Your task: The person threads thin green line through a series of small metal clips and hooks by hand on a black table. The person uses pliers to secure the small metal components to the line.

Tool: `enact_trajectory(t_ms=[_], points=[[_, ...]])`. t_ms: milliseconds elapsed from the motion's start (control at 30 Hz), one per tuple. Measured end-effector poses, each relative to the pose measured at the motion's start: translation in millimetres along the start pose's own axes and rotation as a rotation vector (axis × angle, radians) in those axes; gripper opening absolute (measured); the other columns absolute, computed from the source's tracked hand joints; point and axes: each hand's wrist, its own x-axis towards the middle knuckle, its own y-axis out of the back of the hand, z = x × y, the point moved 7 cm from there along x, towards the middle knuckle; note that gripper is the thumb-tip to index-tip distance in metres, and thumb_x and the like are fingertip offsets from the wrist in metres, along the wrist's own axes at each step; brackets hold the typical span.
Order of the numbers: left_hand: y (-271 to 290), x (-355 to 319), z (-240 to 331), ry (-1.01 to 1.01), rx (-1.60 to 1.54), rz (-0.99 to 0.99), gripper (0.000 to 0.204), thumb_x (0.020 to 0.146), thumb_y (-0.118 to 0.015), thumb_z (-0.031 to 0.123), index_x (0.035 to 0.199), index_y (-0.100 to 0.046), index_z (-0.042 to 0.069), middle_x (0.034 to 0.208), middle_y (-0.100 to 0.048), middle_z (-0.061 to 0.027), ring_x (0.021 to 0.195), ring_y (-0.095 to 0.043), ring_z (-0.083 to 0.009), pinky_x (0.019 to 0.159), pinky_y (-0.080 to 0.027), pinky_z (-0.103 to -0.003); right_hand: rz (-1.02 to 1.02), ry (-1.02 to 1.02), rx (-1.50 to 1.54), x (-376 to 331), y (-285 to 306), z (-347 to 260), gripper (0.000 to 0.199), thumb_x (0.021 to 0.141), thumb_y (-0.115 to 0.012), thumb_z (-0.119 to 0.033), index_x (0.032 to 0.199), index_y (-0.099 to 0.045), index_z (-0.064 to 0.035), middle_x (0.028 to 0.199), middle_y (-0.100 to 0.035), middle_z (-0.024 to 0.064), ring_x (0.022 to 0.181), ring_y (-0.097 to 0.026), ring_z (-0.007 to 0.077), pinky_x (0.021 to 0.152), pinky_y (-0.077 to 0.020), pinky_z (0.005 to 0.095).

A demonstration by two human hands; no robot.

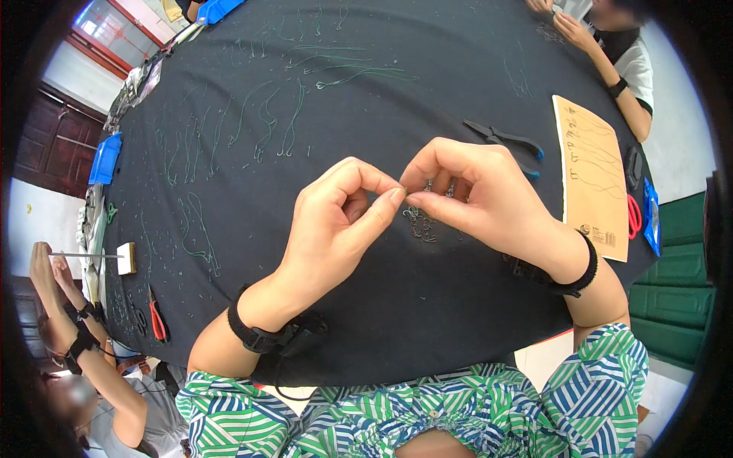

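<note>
My left hand [328, 217] and my right hand [496, 187] meet over the middle of the dark cloth, thumbs and forefingers pinched tip to tip. Whatever lies between the fingertips is too small to make out. Just below and behind the fingers is a loose pile of small dark metal hooks [421, 227], partly hidden by my right hand. Beyond my right hand lie pliers [508, 141] with dark jaws and black-and-blue handles. Green lines with small hooks at their ends [292, 126] are spread over the cloth to the left and far side.
A tan card sheet [592, 179] with hooks and lines lies at the right, beside red-handled scissors [634, 217] and a blue packet [651, 217]. Red-handled pliers [157, 320] lie at the left edge. Two other people work at the table, far right and lower left.
</note>
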Motion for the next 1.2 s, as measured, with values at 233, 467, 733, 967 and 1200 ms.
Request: enact_trajectory(t_ms=[233,467,733,967,1200], points=[[1,0,2,0.019,0.018,-0.012,0.01,0.088,-0.072,0.01,0.088,-0.067,0.001,0.074,-0.053,0.0024,0.058,-0.035,-0.0037,0.052,-0.03,-0.023,0.055,0.046,-0.094,-1,7,-7,0.008,0.083,-0.072,-0.003,0.09,-0.069,-0.0024,0.078,-0.068,0.0029,0.066,-0.064,0.0074,0.054,-0.0472,0.0206],[0,0,6,-0.008,0.062,-0.052,0.008,0.09,-0.069,0.008,0.091,-0.067,0.001,0.08,-0.056,0.0027,0.061,-0.036,-0.0014,0.054,-0.029,-0.02,0.027,0.147,-0.185,0,8,-12,0.009,0.079,-0.071,-0.004,0.084,-0.063,-0.0023,0.076,-0.063,0.0104,0.067,-0.066,0.0245,0.059,-0.0506,0.0333],[0,0,10,-0.024,0.12,-0.081,0.004,0.092,-0.068,0.006,0.093,-0.068,0.002,0.085,-0.06,0.0048,0.064,-0.035,0.0013,0.055,-0.028,-0.016,0.019,0.205,-0.213,1,9,-16,0.009,0.08,-0.072,0.0,0.086,-0.066,-0.0029,0.079,-0.063,0.0034,0.064,-0.064,0.0119,0.054,-0.0513,0.0237],[4,0,7,0.005,0.053,0.007,0.009,0.084,-0.075,0.008,0.089,-0.07,0.002,0.062,-0.044,0.0046,0.054,-0.032,-0.0027,0.049,-0.026,-0.024,0.01,0.174,-0.167,1,9,-15,0.009,0.08,-0.071,-0.001,0.085,-0.064,-0.0024,0.078,-0.062,0.0065,0.065,-0.063,0.0168,0.055,-0.0502,0.0276],[6,0,3,-0.003,0.086,0.028,0.01,0.084,-0.076,0.009,0.089,-0.071,0.002,0.06,-0.044,0.0055,0.054,-0.033,-0.0022,0.048,-0.026,-0.023,0.007,0.182,-0.177,2,9,-14,0.008,0.08,-0.071,0.0,0.086,-0.066,-0.0024,0.079,-0.062,0.0035,0.065,-0.063,0.0116,0.055,-0.0508,0.0237]])
